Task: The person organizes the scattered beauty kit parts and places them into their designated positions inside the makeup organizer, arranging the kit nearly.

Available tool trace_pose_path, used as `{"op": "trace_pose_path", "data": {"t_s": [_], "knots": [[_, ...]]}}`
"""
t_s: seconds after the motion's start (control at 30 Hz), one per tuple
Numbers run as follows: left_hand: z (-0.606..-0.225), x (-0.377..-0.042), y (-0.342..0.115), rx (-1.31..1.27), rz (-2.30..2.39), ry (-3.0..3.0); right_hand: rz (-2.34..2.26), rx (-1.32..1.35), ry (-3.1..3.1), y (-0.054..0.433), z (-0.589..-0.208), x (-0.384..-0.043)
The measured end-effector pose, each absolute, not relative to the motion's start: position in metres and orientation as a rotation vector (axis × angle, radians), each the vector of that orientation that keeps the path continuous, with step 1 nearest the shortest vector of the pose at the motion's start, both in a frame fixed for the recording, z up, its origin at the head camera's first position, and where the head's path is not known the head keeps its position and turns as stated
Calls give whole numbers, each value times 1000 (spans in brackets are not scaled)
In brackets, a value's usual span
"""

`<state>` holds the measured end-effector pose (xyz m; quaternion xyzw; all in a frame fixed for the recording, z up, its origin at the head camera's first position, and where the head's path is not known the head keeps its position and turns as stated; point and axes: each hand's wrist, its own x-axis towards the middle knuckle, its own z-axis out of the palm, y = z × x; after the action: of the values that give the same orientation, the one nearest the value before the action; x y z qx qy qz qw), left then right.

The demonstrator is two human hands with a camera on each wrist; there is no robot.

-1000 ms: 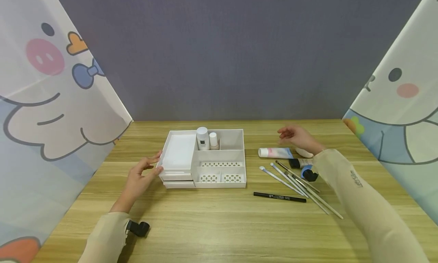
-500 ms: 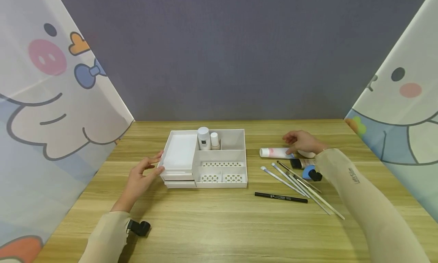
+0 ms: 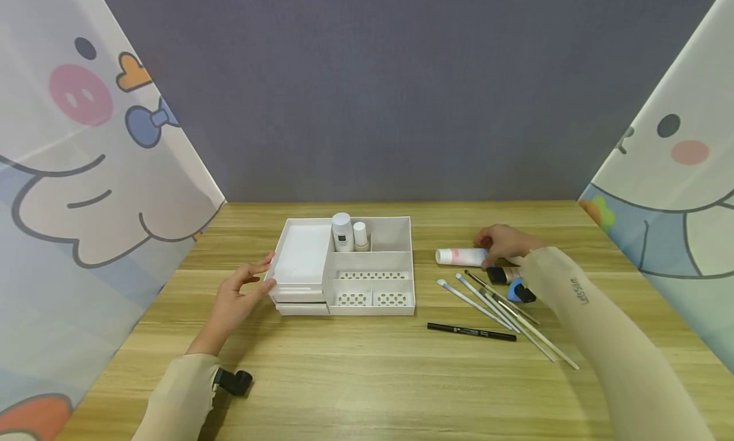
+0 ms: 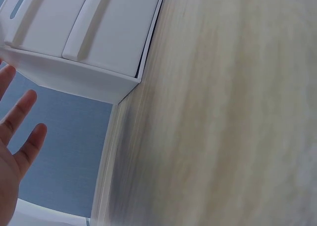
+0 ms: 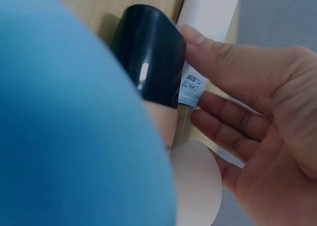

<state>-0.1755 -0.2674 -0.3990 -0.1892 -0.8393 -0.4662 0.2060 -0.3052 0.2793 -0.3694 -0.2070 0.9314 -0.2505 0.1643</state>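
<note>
My right hand (image 3: 504,242) pinches the crimped, pale-blue end of a white-and-pink squeeze tube (image 3: 459,257) lying on the table. In the right wrist view, thumb and fingers sit on opposite sides of that tube (image 5: 190,87). Beside it are a black-capped bottle (image 5: 151,47) with a beige body, a pale rounded piece (image 5: 198,181) and a big blurred blue rounded thing (image 5: 84,127). My left hand (image 3: 235,294) rests on the left side of a white desktop organizer (image 3: 301,250), fingers spread and loose. Two white-capped bottles, one larger (image 3: 342,234) and one small (image 3: 360,237), stand in its back compartment.
Several thin makeup brushes (image 3: 499,313) lie crossed at the right. In front of them is a black pen (image 3: 470,332). The organizer has drawers on its left and perforated compartments at front right. A grey panel (image 3: 395,97) rises behind the wooden table (image 3: 355,371).
My right hand has come down and slightly toward me onto the tube's end, its thumb and fingers closing round it. The left hand has stayed at the organizer.
</note>
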Motion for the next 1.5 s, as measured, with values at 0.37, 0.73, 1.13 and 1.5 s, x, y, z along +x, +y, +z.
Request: {"op": "trace_pose_path", "data": {"t_s": [0.37, 0.73, 1.13, 1.5], "knots": [[-399, -175, -268, -512, -1303, -2351, -691, -639, 2653, 279, -373, -310], [-401, -174, -269, -508, -1309, -2358, -730, -629, 2653, 274, -381, -310], [-373, -158, -251, -509, -1290, -2362, -884, -752, 2661, 284, -374, -317], [-399, -175, -267, -534, -1301, -2339, -1282, -590, 2516, 285, -365, -308]]}}
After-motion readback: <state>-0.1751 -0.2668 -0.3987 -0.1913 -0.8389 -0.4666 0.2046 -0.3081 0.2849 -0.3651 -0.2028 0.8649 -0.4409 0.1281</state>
